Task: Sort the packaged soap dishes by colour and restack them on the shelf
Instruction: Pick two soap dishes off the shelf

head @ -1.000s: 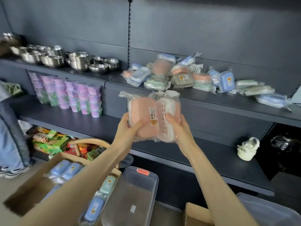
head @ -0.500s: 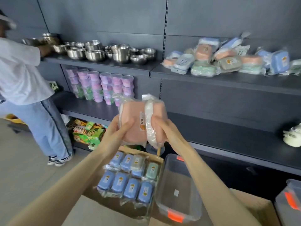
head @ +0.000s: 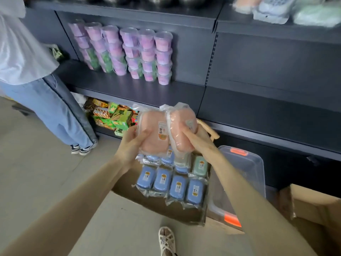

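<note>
descent noted: the two pink packs have come down from upper-shelf height to just above the cardboard box (head: 125, 187) on the floor. left hand (head: 132, 143) is clamped on the left pink dish (head: 153, 132); right hand (head: 198, 140) is clamped on the right pink dish (head: 181, 124); packs touch. judgement: pinks being staged, sorting unfinished. dishes are rounded, hard-looking, in crinkled glossy film, each labelled. blue dishes (head: 162, 179) lie in rows beneath, a green dish (head: 200, 166) at right.

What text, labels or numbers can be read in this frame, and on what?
Nothing reads clearly.
Stickers on the pink soap dishes: blurred.
Stickers on the blue soap dishes: too small.
Print on the green snack boxes: blurred.
</note>
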`<state>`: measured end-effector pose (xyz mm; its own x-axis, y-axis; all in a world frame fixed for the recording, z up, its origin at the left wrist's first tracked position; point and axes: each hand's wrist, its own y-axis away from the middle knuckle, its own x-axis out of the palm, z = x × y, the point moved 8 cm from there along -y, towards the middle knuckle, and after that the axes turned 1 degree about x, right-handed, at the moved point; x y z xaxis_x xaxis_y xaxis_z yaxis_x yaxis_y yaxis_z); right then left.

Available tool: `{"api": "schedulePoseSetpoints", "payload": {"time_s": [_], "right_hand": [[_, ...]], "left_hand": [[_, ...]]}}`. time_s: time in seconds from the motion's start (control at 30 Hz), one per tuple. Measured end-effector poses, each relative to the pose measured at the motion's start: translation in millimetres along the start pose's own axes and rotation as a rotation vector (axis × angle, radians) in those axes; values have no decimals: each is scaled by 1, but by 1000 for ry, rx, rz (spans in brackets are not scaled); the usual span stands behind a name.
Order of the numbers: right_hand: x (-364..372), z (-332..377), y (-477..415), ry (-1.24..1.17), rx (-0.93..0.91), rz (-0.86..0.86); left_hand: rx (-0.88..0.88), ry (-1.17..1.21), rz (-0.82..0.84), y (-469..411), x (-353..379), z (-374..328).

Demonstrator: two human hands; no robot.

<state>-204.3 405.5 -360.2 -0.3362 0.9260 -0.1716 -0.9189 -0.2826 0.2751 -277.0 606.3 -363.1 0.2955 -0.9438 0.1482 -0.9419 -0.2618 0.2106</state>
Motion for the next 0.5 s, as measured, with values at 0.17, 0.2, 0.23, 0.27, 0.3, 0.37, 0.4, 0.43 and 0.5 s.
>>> {"api": "schedulePoseSetpoints", "payload": {"time_s": [0.17,0.2,0.23,0.27,0.3,0.37,0.4,0.43,0.5], "right_hand": [[30,-47,-67,7,141,17],[37,-56,-80,1,168,17],[45,-68,-91,-9,215,15],[53,-79,-100,-25,270,15],[62,-90,-109,-52,317,10],[77,-109,-125,-72,368,-13],[85,-118,-134,-64,388,-19],[92,-128,-142,-59,408,-25],[108,-147,-158,-45,451,-44]], "left_hand": [[-95,-53,-42,-64,-43,37],[-105,-58,-37,-74,-49,45],[-120,-68,-31,-84,-55,54],[-144,-77,-34,-92,-63,63],[-173,-88,-46,-101,-72,73],[-228,-118,-68,-119,-92,93],[-253,-136,-71,-128,-101,103],[-272,-154,-72,-138,-111,112],[-308,-199,-78,-159,-132,131]]}}
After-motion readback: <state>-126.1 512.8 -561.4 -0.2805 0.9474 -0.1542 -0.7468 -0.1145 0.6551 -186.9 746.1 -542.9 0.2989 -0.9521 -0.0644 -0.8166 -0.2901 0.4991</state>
